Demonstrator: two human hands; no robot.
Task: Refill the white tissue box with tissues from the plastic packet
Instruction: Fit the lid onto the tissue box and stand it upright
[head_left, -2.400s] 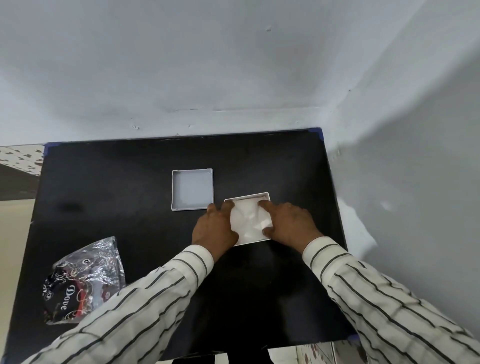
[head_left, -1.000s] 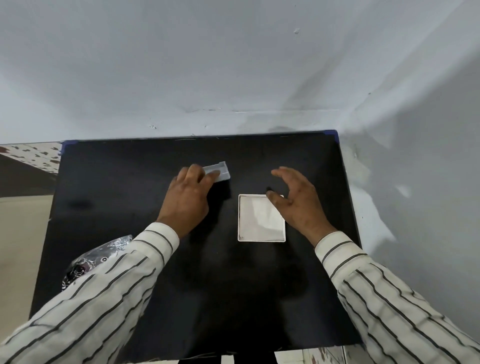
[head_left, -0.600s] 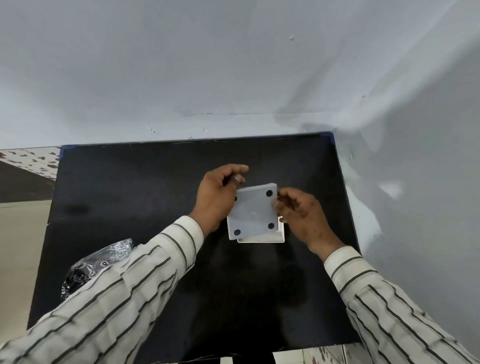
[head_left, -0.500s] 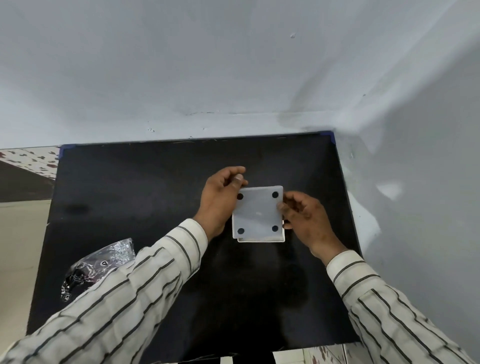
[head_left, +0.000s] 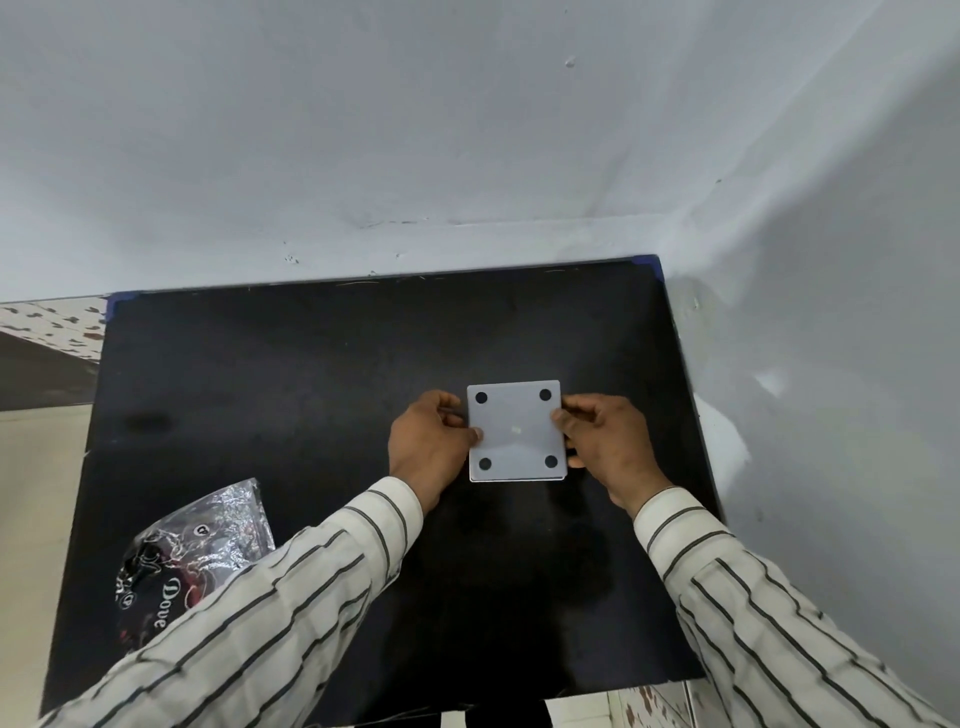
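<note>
Both hands, L (head_left: 434, 447) + R (head_left: 605, 447), pinch white tissue box (head_left: 515, 431) by side edges, base plate up w/ feet showing, prob. seating it square; plastic packet (head_left: 192, 545) parked near-left on bench (head_left: 311, 389).

White tissue box (head_left: 515, 431): upward face plain pale grey-white, one round black dot near each of its four corners, a faint pale fleck near the middle.

Table (head_left: 291, 374): matt black top, blue at the two far corners.

Plastic packet (head_left: 176, 556): crinkled silver foil at its far end, black on the near part with white line drawing, red patches and white lettering "Dove".

Sleeves (head_left: 291, 597): off-white with thin dark stripes, both arms alike.

Walls (head_left: 467, 130): pale grey-blue, unpatterned.

Floor (head_left: 52, 327): at far left, white speckled with reddish-brown; nearer, plain beige.
</note>
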